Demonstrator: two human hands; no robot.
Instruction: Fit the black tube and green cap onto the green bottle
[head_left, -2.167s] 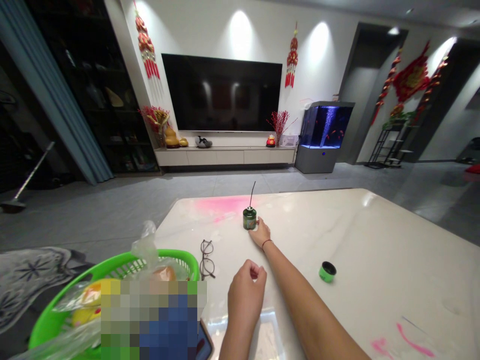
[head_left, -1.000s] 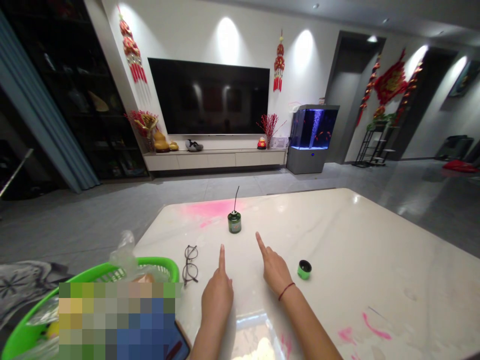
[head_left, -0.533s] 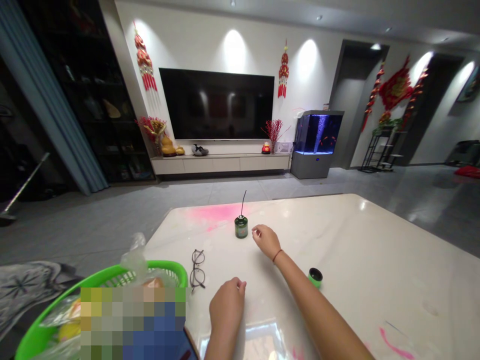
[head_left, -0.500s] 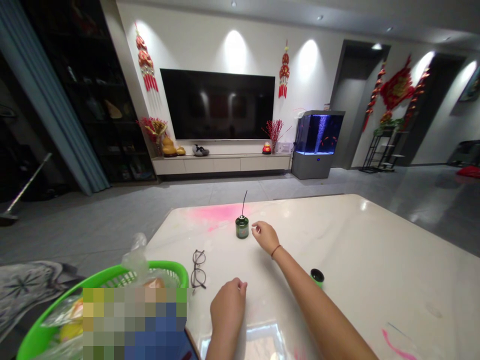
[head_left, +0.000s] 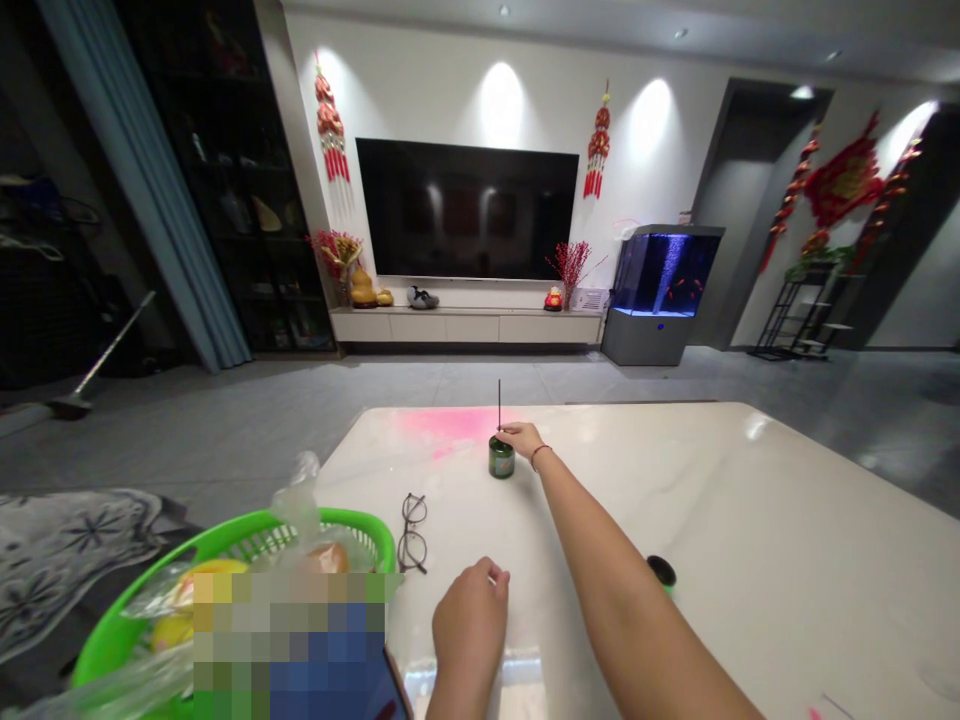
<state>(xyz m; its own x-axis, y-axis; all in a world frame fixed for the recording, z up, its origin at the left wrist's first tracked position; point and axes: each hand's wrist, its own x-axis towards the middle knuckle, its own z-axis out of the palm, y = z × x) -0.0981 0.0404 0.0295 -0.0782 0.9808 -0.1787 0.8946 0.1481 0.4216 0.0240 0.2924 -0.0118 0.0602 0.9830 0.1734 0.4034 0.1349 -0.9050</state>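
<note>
Left hand (head_left: pixel 469 620) sits curled on the white tabletop (head_left: pixel 757 490), fingers pressed together, nothing visible in them. Eyeglasses (head_left: pixel 412 533) lie front-left of the little green jar (head_left: pixel 501 458), and a green cap (head_left: pixel 662 572) sits well off to its front-right. Right hand (head_left: pixel 523 438) is at the jar's top, fingertips (head_left: pixel 501 434) pinched at the base of the thin black stick (head_left: pixel 499 405).
</note>
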